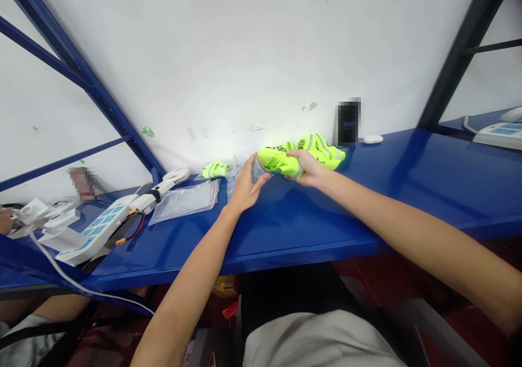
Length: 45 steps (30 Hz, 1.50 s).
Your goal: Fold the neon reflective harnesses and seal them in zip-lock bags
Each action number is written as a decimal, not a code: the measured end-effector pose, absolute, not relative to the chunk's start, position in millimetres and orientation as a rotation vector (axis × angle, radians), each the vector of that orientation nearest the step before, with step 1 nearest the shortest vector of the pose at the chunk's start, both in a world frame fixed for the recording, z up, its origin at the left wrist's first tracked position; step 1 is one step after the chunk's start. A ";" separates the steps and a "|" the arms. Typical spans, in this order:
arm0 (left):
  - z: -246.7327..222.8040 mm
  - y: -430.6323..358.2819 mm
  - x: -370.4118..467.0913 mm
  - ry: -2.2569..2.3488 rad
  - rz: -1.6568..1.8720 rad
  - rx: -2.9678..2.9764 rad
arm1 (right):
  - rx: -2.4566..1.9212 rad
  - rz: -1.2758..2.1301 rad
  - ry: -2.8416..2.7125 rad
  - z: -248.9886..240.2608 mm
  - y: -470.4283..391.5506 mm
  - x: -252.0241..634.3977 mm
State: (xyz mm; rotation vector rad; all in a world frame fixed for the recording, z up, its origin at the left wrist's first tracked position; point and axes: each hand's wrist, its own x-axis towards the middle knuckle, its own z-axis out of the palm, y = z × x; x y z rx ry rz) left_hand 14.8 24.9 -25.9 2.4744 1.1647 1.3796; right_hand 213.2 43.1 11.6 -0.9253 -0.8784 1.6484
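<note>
My left hand (246, 186) is closed on a clear plastic zip bag (259, 169) with a red line along its mouth. A bunched neon-yellow reflective vest (279, 161) meets the bag's opening, and my right hand (306, 168) grips it from the right. Whether its end lies inside the bag I cannot tell. More neon-yellow reflective fabric (322, 148) lies behind my right hand; whether it is part of the same vest is unclear. Left of my left hand, a flat clear zip bag (185, 201) rests on the table near a folded yellow vest (215, 169).
The blue table (293, 228) runs along a white wall. To the left are a white power strip (98, 228), a small white fan (176, 176) and a red-black cable (136, 231). A dark upright device (348, 123) and a white case (372, 138) stand at the back right.
</note>
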 end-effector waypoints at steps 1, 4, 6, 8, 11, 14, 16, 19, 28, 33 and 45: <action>-25.8 24.3 16.1 1.173 1.433 2.440 | -0.896 1.648 -0.876 9.4 40.9 208.8; -26.3 23.5 18.7 1.175 1.543 2.394 | -0.834 1.605 -0.895 3.0 37.7 200.4; -27.0 23.8 18.8 1.177 1.553 2.419 | -0.827 1.567 -0.944 -0.1 37.7 199.1; -27.9 24.2 17.5 1.201 1.532 2.469 | -0.845 1.519 -1.029 -2.1 38.5 199.9; -28.3 24.6 14.2 1.253 1.487 2.545 | -0.909 1.457 -1.156 -3.9 41.2 202.7; -26.8 24.3 11.5 1.284 1.403 2.596 | -0.966 1.386 -1.279 -4.1 46.1 207.8; -25.1 23.9 10.4 1.270 1.293 2.622 | -1.008 1.298 -1.377 -3.7 50.8 213.4; -22.9 22.5 9.7 1.226 1.071 2.647 | -1.074 1.181 -1.539 -2.8 57.0 223.1; -21.6 12.9 14.3 1.290 0.726 2.681 | -1.082 1.126 -1.584 -4.3 56.7 223.1; -21.3 8.3 20.0 1.294 0.719 2.871 | -1.140 1.113 -1.446 -3.9 58.6 221.9; -28.5 11.1 28.4 1.723 1.090 2.692 | -0.897 1.334 -1.386 -5.7 42.9 210.0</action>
